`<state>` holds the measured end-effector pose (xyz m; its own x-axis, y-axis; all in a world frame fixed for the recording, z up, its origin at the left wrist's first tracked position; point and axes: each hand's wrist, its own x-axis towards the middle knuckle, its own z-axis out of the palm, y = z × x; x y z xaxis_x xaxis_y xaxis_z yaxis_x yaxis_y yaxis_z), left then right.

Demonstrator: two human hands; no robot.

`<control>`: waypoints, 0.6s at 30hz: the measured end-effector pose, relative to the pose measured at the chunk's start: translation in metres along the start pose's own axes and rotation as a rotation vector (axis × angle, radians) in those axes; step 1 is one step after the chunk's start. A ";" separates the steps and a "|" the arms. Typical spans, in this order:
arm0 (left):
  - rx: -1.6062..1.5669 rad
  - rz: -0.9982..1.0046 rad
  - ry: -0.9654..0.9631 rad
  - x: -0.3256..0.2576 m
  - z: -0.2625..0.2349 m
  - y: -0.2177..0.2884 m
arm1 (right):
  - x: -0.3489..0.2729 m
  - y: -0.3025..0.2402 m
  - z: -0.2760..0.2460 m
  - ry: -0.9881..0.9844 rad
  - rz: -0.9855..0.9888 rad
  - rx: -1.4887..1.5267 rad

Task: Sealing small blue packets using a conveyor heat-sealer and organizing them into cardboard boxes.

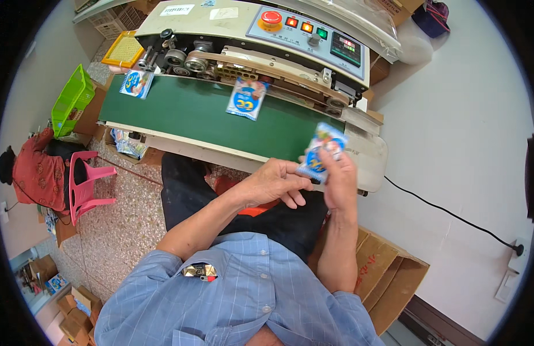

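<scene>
Right hand (pixel 339 176) grips one packet (pixel 325 149), left hand's (pixel 274 183) grip unclear, two more packets (pixel 246 99) on one green belt (pixel 186 112)

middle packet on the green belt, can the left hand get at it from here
Probably yes: the left hand is by the near edge of the green belt, and only bare belt seems to lie toward the middle packet; the right hand is off to the side.

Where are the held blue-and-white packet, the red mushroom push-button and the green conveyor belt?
Held blue-and-white packet (pixel 325 140): head view, printed face.
Red mushroom push-button (pixel 271 18): head view, domed top.
Green conveyor belt (pixel 200 112): head view, bare upper surface.
</scene>
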<state>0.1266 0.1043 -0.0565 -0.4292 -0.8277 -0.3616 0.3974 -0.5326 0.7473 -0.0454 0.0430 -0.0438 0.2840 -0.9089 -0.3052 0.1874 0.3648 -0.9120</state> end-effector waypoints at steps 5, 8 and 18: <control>0.030 -0.097 0.035 -0.005 -0.009 -0.017 | 0.034 -0.022 -0.039 0.227 0.017 -0.091; 0.025 -0.116 0.027 -0.006 -0.015 -0.035 | 0.051 -0.025 -0.040 0.211 0.039 -0.112; 0.055 -0.160 0.055 -0.005 -0.020 -0.061 | 0.064 -0.010 -0.017 0.100 0.084 -0.090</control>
<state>0.1210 0.1374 -0.1111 -0.4377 -0.7423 -0.5074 0.2817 -0.6491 0.7066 -0.0450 -0.0224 -0.0591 0.1995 -0.8931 -0.4032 0.0809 0.4251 -0.9015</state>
